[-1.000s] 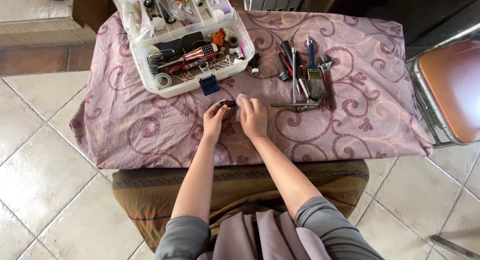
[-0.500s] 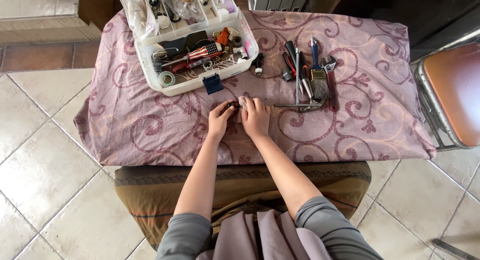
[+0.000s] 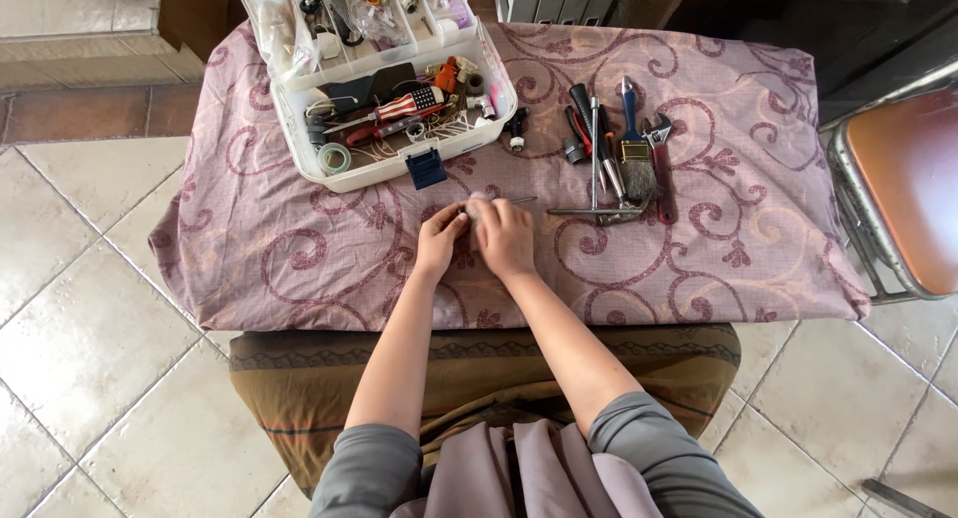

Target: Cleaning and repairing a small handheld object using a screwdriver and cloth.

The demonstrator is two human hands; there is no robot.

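My left hand (image 3: 439,236) and my right hand (image 3: 505,237) meet over the middle of the mauve patterned tablecloth (image 3: 299,259). The left hand's fingers pinch the handle end of a small tool, and the handle is mostly hidden. Its thin metal shaft (image 3: 522,200) pokes out to the right past my right hand. My right hand presses a small pale cloth (image 3: 480,200) around the tool. Both hands rest low on the table, just in front of the toolbox's blue latch (image 3: 426,168).
An open white toolbox (image 3: 351,182) full of small parts and tools stands at the back left. To the right lie screwdrivers (image 3: 596,144), a paintbrush (image 3: 632,162), a wrench (image 3: 660,169) and a metal bar tool (image 3: 597,213). A brown-seated metal chair (image 3: 898,179) stands at the right.
The hands have drawn closer together. The dark striped handle, visible by the left fingers earlier, is now covered, and the right hand with the cloth has shifted slightly along the tool.
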